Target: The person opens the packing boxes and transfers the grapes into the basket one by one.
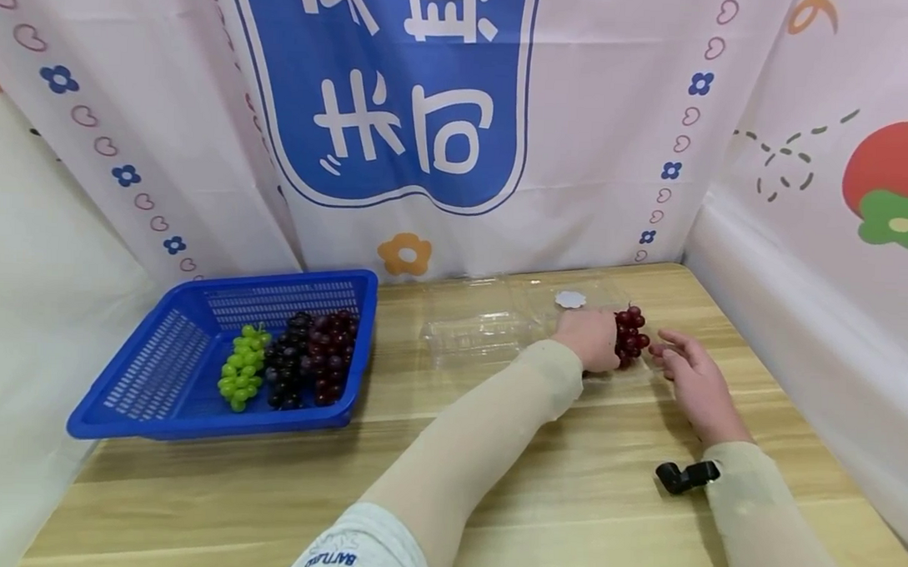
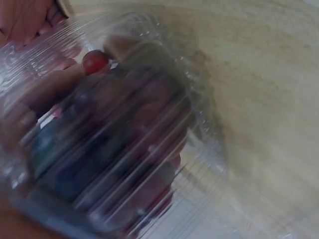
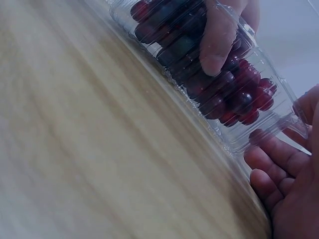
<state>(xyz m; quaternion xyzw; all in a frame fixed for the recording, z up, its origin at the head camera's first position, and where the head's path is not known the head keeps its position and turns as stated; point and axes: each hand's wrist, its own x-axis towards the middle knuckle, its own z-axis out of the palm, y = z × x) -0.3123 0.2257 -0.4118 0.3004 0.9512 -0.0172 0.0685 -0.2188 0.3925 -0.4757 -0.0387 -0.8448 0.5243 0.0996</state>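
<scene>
My left hand [image 1: 589,338] grips a bunch of dark red grapes [image 1: 630,338] inside a clear plastic container [image 1: 470,334]. Its thumb [image 3: 214,55] lies across the bunch in the right wrist view, behind the ribbed plastic wall. Dim and blurred, the same grapes [image 2: 107,144] show through the plastic in the left wrist view. At the container's right end, my right hand [image 1: 698,390] has its thumb and curled fingertips [image 3: 261,157] about the rim and corner. The container's lid is folded back towards the curtain. A pale label [image 1: 570,299] is on the plastic.
On the left stands a blue basket [image 1: 156,430] holding green grapes [image 1: 241,368], black grapes [image 1: 286,361] and dark red grapes [image 1: 331,354]. A printed curtain [image 1: 577,196] borders the wooden table [image 1: 566,521] behind. White cloth walls rise at both sides.
</scene>
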